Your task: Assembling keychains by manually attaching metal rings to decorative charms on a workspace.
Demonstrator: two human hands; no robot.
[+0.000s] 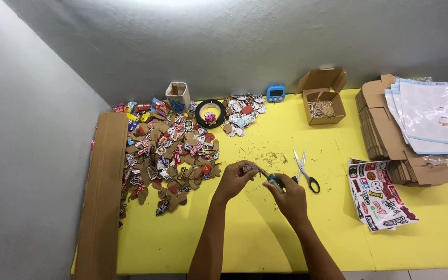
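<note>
My left hand (pixel 236 178) pinches a small flat cut-out piece (pixel 250 168) over the yellow table (pixel 234 238). My right hand (pixel 288 196) grips a small tool with a teal handle (pixel 272 179), its tip pointing at the piece. Both hands meet near the middle of the table. A large heap of brown-backed cut-out pieces (pixel 169 155) lies just left of my left hand. Scissors with black handles (pixel 305 171) lie open just right of my right hand.
A long cardboard strip (pixel 102 197) runs along the left edge. At the back stand a small paper cup (pixel 178 96), a black tape ring (pixel 210 113), a blue timer (pixel 275 93) and an open box of rings (pixel 325 101). Flat cartons (pixel 390 135), plastic bags (pixel 426 114) and a sticker sheet (pixel 379 194) lie right.
</note>
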